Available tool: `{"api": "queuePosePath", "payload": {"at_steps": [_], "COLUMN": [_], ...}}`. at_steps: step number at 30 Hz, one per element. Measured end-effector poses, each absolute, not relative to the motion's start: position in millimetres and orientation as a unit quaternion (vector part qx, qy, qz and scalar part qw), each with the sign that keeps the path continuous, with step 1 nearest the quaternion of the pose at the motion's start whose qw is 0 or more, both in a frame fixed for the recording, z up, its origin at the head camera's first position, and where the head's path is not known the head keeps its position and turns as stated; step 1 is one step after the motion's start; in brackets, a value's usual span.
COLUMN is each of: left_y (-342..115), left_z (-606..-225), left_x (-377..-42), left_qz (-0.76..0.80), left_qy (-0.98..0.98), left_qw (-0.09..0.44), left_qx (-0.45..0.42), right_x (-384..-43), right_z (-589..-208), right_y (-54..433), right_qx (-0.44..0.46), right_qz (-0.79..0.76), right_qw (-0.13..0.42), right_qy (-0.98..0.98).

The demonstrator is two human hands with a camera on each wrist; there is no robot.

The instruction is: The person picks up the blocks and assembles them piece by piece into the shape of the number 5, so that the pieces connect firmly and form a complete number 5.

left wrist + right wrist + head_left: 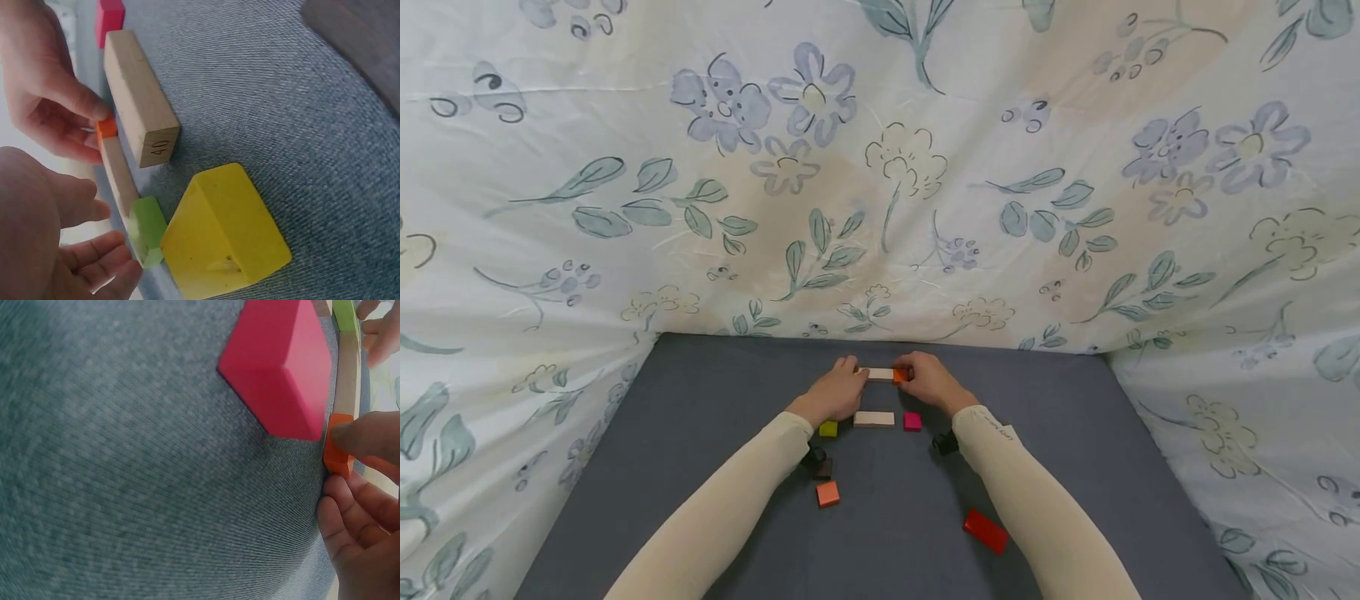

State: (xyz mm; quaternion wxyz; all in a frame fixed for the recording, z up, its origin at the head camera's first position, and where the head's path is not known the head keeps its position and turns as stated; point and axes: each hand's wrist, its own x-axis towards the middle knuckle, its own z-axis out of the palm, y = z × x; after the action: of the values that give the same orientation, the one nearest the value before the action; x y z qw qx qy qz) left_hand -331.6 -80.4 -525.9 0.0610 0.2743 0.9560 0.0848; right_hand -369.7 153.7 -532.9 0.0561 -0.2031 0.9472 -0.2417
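Observation:
At the back of the table, my right hand (pixel 930 382) pinches a small orange block (pixel 336 459), thumb on its top and fingertips at its outer end. The block sits against one end of a long wooden block (pixel 880 375). A green block (pixel 148 231) sits at that wooden block's other end. Beside the green block is my left hand (pixel 835 392), thumb and fingers apart with nothing between them. Nearer to me lies a second wooden block (pixel 140 100), marked 40. A yellow block (pixel 231 231) stands to its left and a pink block (pixel 912 422) to its right.
A dark brown block (pixel 823 469) and an orange-red block (pixel 828 493) lie below my left forearm. A red block (pixel 986 531) rests by my right forearm. Flowered cloth (pixel 880 250) hangs behind the grey table (pixel 700 400) and along its sides.

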Motion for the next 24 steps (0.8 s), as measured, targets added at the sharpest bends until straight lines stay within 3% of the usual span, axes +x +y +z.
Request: {"api": "queuePosePath", "payload": {"at_steps": [16, 24], "left_y": [-124, -156], "left_z": [-517, -524], "left_x": [-315, -296], "left_qz": [0.229, 0.251], "left_qy": [0.939, 0.935], "left_qw": [0.044, 0.084], "left_qx": [0.254, 0.235], "right_x": [-368, -349], "right_z": [-529, -517], "right_y": [157, 160], "right_qx": [-0.235, -0.234], "right_qz": [-0.227, -0.240], "right_qw": [0.008, 0.018], "right_qy": [0.945, 0.942]}}
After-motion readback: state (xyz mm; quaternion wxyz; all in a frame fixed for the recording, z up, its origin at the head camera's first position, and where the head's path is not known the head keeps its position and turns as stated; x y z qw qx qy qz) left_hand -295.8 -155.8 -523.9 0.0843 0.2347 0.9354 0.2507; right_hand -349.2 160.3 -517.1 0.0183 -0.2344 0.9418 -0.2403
